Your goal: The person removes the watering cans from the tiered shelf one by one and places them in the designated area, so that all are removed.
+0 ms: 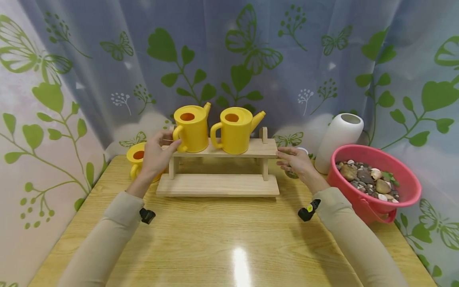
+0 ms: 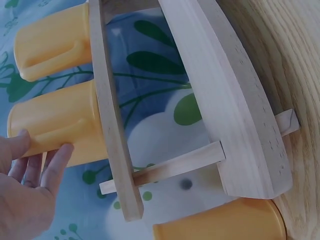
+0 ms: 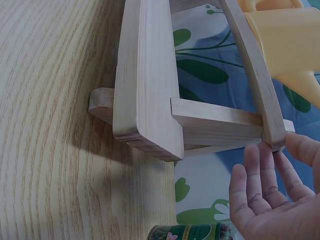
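Two yellow watering cans stand side by side on the upper board of a light wooden two-tier shelf (image 1: 218,185). My left hand (image 1: 159,153) is at the handle of the left watering can (image 1: 195,129), with thumb and fingertips pinching it in the left wrist view. The right watering can (image 1: 234,133) has its spout to the right, with no hand on it. My right hand (image 1: 299,163) holds the right end of the upper board, thumb on top and fingers against its edge and underside in the right wrist view. The lower board is bare.
Behind my left wrist, a third yellow watering can (image 1: 136,153) stands on the wooden table (image 1: 215,239). A white vase (image 1: 338,137) and a pink bucket (image 1: 362,207) of stones are at the right. A printed can (image 3: 192,232) stands behind my right hand. Patterned curtains enclose the table.
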Motion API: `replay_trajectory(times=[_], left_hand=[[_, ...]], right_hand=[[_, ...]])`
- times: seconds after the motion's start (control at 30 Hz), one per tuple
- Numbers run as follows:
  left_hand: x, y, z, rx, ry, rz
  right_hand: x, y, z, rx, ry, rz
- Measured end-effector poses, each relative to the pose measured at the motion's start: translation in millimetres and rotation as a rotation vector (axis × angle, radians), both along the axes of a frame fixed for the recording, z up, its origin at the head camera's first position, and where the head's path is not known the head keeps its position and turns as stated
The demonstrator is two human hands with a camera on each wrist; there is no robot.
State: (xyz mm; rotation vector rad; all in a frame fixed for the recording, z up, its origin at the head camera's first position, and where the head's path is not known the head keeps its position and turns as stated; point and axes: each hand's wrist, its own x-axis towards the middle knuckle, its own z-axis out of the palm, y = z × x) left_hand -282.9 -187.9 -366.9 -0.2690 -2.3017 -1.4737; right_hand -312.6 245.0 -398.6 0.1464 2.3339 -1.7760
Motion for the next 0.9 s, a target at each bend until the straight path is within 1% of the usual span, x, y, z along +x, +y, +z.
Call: replay_trajectory(times=[0.13, 0.23, 0.33, 0.4, 0.5, 0.57, 0.63, 0.73, 0.9], left_hand=[[3.5, -5.4, 2.2, -0.002, 0.001, -0.006], [10.3, -13.9, 5.9, 0.002, 0.001, 0.003], [17.7, -25.4, 10.2, 0.01, 0.017, 0.02], [22.1, -34.3, 12.5, 0.025, 0.045, 0.031], [29.9, -49.7, 16.8, 0.032, 0.073, 0.065], [34.8, -61.9, 18.4, 0.019, 0.078, 0.098], [38.8, -75.1, 19.3, 0.014, 0.065, 0.126], [43.0, -96.3, 18.0, 0.02, 0.047, 0.167], [49.9, -129.5, 14.7, 0.084, 0.037, 0.244]], right_hand=[[0.6, -1, 1.5, -0.003, -0.001, 0.001], [0.2, -2, 1.2, -0.003, 0.0, 0.003], [-0.3, -2, 0.8, 0.0, -0.001, -0.001], [-0.3, -2, 0.8, 0.005, -0.001, -0.003], [-0.3, -1, 0.7, 0.007, -0.003, -0.005], [-0.3, -1, 0.2, 0.007, -0.003, -0.003], [-0.5, 0, -0.4, 0.004, -0.002, -0.001], [-0.8, 1, -1.0, 0.0, 0.0, 0.002], [-0.4, 0, -0.9, 0.001, 0.006, 0.007]])
